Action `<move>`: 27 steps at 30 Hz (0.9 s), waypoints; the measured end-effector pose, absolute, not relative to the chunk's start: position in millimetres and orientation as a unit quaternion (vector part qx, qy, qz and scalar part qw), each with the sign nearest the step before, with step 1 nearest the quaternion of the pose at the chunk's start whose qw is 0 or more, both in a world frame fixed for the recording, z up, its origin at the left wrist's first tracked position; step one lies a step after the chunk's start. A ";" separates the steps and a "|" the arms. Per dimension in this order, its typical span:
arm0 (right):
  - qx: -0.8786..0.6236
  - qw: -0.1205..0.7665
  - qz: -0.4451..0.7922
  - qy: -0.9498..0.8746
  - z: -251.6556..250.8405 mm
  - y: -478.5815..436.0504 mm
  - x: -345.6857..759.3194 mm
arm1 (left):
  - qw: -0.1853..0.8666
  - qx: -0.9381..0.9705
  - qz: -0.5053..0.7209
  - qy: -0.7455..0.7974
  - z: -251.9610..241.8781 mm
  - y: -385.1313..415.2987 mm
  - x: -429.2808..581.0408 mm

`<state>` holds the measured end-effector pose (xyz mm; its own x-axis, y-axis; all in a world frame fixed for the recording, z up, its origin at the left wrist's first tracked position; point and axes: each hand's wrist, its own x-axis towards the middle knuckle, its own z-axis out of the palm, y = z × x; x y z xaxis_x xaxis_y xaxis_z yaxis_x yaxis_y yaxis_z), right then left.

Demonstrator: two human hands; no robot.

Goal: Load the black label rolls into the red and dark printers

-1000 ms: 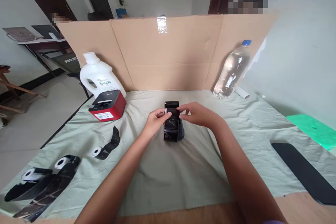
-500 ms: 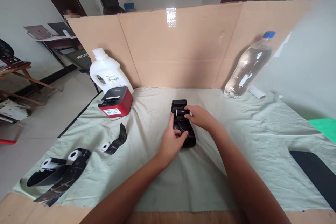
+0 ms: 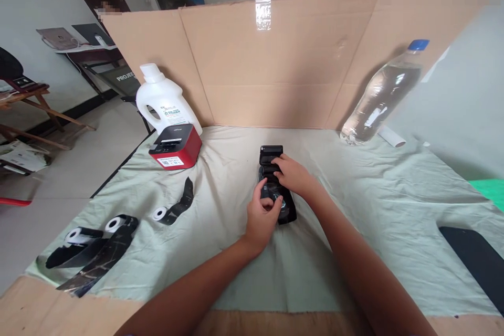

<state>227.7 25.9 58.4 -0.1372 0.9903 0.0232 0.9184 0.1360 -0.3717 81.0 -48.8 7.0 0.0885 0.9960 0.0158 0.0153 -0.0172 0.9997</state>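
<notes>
The device (image 3: 290, 213) lay on the cloth (image 3: 236, 273) over the tabletop (image 3: 244, 323), straight ahead and between the hands, its long axis running away from the person, the near end swung slightly right. The left hand (image 3: 260, 221) was nearer the low end, along its left side; the right hand (image 3: 295, 174) came over from the right to the far half, fingers just below the raised flap (image 3: 271, 151). The hands were apart, both touching or almost touching the device; whether either gripped could not be told.

The device was a dark, smooth, oblong block. To the left, a roll (image 3: 159, 213) showed a white end and a curling black tail. Behind stood a boxy red-and-black printer (image 3: 189, 153), a matte white jug (image 3: 165, 97) and, right, a clear bottle (image 3: 388, 89) against creased cardboard (image 3: 275, 73).
</notes>
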 end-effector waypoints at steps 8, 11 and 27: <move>-0.664 0.119 0.091 -0.733 57.4 25.2 222.2 | 0.574 0.494 0.457 0.467 8.9 -48.2 80.6; -0.677 0.102 0.094 -0.723 54.9 26.5 219.2 | 0.572 0.494 0.465 0.462 7.5 -47.2 80.8; -0.697 0.126 0.129 -0.694 62.4 25.5 216.5 | 0.567 0.516 0.435 0.473 6.6 -57.6 69.0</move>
<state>216.5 25.5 62.4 0.0025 1.0000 -0.0041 0.9352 -0.0037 -0.3541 69.0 -57.6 6.6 0.1747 0.9807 -0.0874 -0.0061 0.0898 0.9959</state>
